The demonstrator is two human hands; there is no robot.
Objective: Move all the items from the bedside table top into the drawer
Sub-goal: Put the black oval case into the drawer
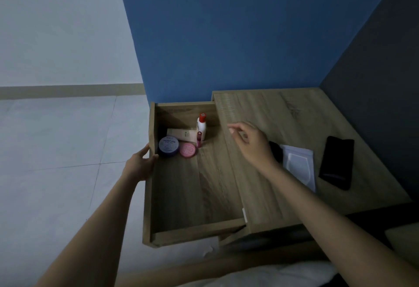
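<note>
Drawer [195, 187] is pulled well out from the wooden bench [294, 123], its floor wide open to the camera. Left hand [139, 164] is on the drawer's front panel, grip wrapped over the top edge, thumb on the outside and fingertips hooked over the inside face. Right hand [251, 143] hovers above the bench top near the drawer side, grip loosely spread, fingers half curled and holding nothing at all.

Down in the far corner of the drawer there's a cluster: a round purple jar [168, 146] with a pink compact [188, 150] touching it on the right, a beige tube [181, 134] lying flat behind them, a white bottle with a red cap [201, 126] standing upright against the drawer's back corner, and a slim pink lip tube [199, 139] standing just in front of that bottle. The near half of the drawer is bare wood.

Up on the bench top, three things are waiting: a dark object [275, 151] mostly hidden behind the right wrist, too covered to identify; a white flat packet [299, 164] just beside it; and a black phone [337, 165] lying flat further right, near the dark grey wall. Blue wall behind, pale tiled floor on the left.
</note>
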